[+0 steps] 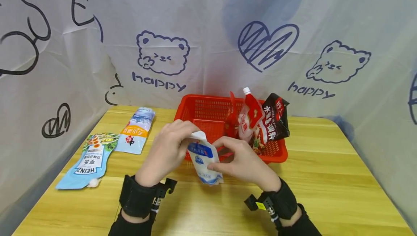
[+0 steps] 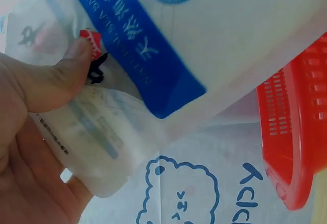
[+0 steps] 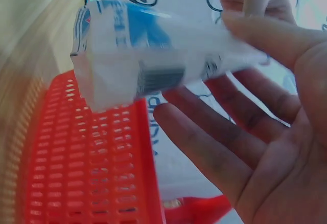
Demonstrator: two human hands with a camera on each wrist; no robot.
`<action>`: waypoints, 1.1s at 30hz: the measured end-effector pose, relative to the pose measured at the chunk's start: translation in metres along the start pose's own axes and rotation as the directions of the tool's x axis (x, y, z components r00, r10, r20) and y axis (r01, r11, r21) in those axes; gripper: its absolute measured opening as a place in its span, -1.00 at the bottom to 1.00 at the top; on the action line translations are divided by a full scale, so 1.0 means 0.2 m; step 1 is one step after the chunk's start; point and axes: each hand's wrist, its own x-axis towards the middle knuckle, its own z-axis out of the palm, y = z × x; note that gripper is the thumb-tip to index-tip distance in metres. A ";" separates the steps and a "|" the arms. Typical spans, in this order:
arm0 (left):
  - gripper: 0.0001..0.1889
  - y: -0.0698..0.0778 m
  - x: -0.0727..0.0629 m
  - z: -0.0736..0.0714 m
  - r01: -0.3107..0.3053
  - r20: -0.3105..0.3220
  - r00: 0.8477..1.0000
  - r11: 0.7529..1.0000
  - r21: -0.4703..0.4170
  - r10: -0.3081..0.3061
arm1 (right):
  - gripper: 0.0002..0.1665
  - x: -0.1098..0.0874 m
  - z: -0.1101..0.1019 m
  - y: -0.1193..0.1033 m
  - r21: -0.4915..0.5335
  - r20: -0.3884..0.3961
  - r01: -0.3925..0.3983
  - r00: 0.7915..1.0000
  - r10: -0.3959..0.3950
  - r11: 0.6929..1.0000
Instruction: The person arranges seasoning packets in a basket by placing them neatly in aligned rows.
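Note:
A white and blue bag of sea salt (image 1: 202,158) hangs tilted over the near edge of the red basket, between both hands. My left hand (image 1: 171,149) grips its upper end, thumb on the front face in the left wrist view. At the bag's right side is my right hand (image 1: 242,160), its thumb against the front and some fingers behind. Its other fingers (image 3: 204,147) extend loosely, away from the bag. The red basket (image 1: 192,102) holds a red and white spouted pouch (image 1: 251,116), a black and red seasoning packet (image 1: 277,116) and another red packet (image 1: 231,118).
A light-blue Heinz pouch (image 1: 92,160) with a white cap lies on the left of the wooden table (image 1: 325,178). Beside it is a blue, white and orange salt bag (image 1: 137,131). A white curtain (image 1: 208,19) with drawings hangs behind the table.

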 end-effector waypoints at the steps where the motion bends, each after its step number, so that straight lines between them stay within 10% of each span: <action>1: -0.73 0.00 0.00 0.00 -0.013 -0.013 1.000 1.000 -0.002 0.013 | -0.55 0.00 -0.01 0.00 0.018 0.007 0.010 1.000 -0.010 1.000; 9: -0.72 0.01 0.07 -0.04 -0.106 -0.073 0.992 0.994 -0.005 0.105 | -0.55 -0.02 -0.11 0.04 0.034 0.004 0.043 0.999 -0.043 0.999; 18: -0.76 -0.03 0.22 -0.13 -0.169 -0.051 0.984 0.986 0.000 0.169 | -0.66 -0.02 -0.16 0.12 -0.177 0.067 -0.044 0.996 0.056 0.983; 33: -0.91 -0.19 0.49 -0.10 -0.186 0.202 0.968 0.968 0.166 0.151 | -0.62 -0.01 -0.14 0.21 -0.296 0.181 -0.080 0.974 0.138 0.952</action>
